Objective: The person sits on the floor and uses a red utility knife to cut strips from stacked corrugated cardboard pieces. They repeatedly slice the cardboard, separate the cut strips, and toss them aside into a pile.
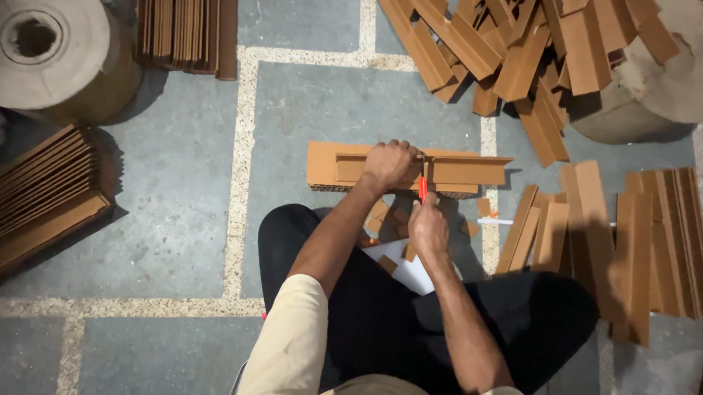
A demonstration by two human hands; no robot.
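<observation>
You sit cross-legged on a grey stone floor (172,207) crossed by pale speckled joint lines, bent over a low stack of long brown corrugated cardboard strips (329,165) that lies crosswise just ahead of your knees. Your left hand (389,163) presses down flat-knuckled on top of the stack, its grip curled over the upper strip and pinning it in place. Your right hand (427,223) has its grip closed around a slim orange-handled cutter (423,184) — the tool stands upright against the near edge of the stack, just beside the left hand's fingers, with its tip touching the cardboard.

Small brown cardboard offcuts (382,222) lie scattered on the floor between the stack and your black-trousered legs, some on a white sheet (407,269) that rests against your lap. To your right, a spread of flat brown cardboard strips (638,246) lies side by side on the floor, and farther ahead a loose heap of angled brown cardboard pieces (512,47) leans against a large roll of brown paper (675,76). At far left stands another big roll of brown paper with a hollow core (45,47), with a neat bundle of upright cardboard sheets (186,24) beside it — and a slanted pile of long folded cardboard lengths (36,202) below, well apart from your hands.
</observation>
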